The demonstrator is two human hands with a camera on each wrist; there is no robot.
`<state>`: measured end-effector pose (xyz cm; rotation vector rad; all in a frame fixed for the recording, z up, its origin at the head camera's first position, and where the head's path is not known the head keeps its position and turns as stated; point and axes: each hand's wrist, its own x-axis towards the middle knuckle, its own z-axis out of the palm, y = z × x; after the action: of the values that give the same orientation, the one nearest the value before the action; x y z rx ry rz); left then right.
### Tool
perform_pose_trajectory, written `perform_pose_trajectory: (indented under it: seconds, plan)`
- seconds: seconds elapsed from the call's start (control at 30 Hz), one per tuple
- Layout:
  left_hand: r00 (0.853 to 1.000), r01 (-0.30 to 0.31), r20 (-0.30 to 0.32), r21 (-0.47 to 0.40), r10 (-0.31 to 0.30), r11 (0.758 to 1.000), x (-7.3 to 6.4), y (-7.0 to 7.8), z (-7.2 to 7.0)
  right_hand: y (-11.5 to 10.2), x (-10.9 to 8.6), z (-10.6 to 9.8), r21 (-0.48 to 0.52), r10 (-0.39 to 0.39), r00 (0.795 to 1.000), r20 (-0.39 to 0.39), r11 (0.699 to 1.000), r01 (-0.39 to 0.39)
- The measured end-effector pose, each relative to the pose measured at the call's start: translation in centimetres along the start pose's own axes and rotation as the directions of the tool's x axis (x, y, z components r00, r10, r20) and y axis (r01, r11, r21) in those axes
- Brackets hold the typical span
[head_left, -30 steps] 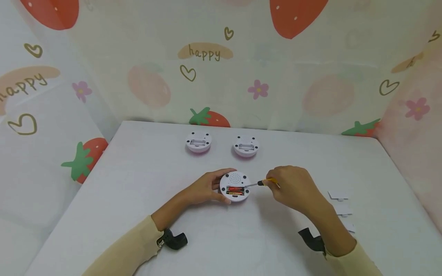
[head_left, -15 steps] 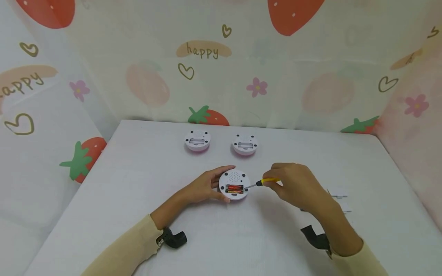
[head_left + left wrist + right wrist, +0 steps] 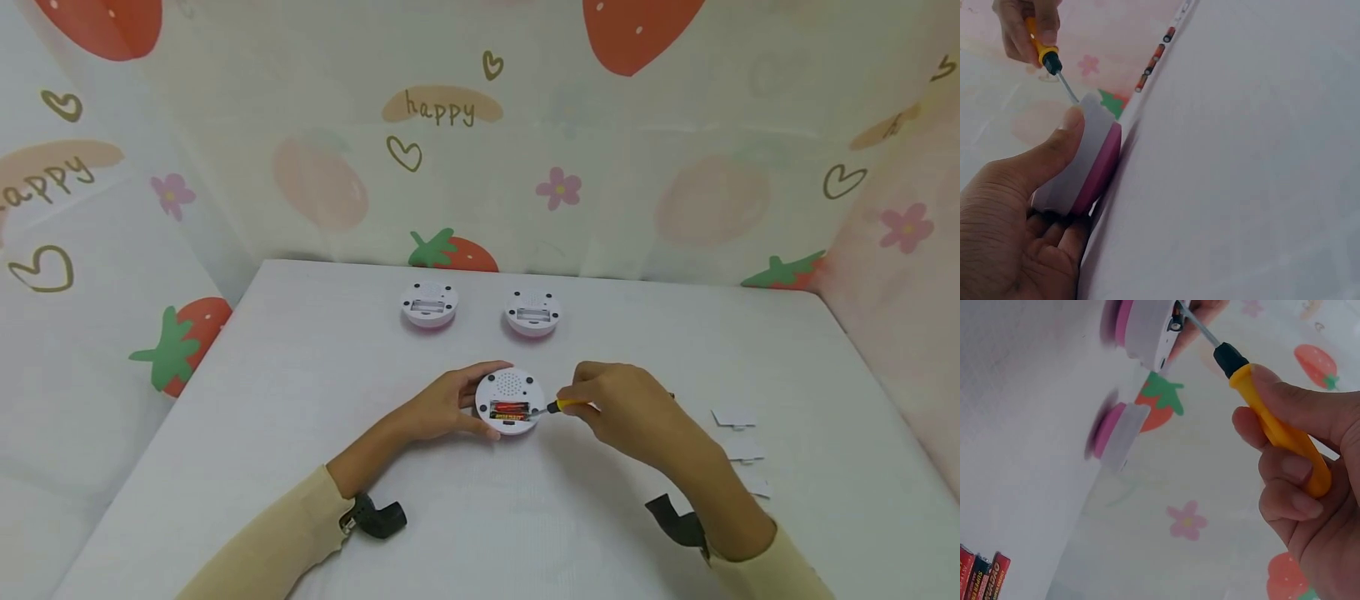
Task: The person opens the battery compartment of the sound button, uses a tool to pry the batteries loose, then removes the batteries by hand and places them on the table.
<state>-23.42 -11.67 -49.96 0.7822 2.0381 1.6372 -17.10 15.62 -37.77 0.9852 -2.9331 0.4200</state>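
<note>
My left hand [image 3: 438, 408] holds a round white device [image 3: 510, 383] by its left side, thumb in front and fingers behind. Its underside faces up, with a speaker grille, dark feet and an uncovered battery compartment. Red batteries [image 3: 510, 408] lie in that compartment. The left wrist view shows the device's pink lower part [image 3: 1099, 169] low over the table. My right hand [image 3: 626, 412] grips a screwdriver [image 3: 1279, 428] by its yellow handle, fingers curled round it. Its metal shaft [image 3: 1202, 326] reaches the compartment's right end; the tip's exact contact is hidden.
Two similar devices, one at left [image 3: 429, 305] and one at right [image 3: 532, 313], stand behind with bare battery slots. White covers [image 3: 733, 417] lie in a column beyond my right forearm. Loose batteries [image 3: 984, 575] lie on the table at the right, mostly hidden from the head view.
My right hand has shifted left and slightly down, bringing the screwdriver closer to the compartment's right end. My left hand keeps its hold on the device.
</note>
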Motion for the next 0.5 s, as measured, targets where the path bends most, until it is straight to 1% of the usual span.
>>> perform_pose_trajectory:
  seconds: [0.23,0.5]
  plan:
    - [1.000,-0.001,-0.007,0.035,0.001,0.999,0.08,0.04,0.06,-0.16,-0.09,0.07,-0.019,-0.036,0.998,-0.045,0.999,0.035]
    - [1.000,-0.003,-0.002,0.030,0.003,1.000,0.00,0.28,0.14,-0.09,-0.06,0.48,-0.028,-0.055,0.995,-0.089,0.998,0.052]
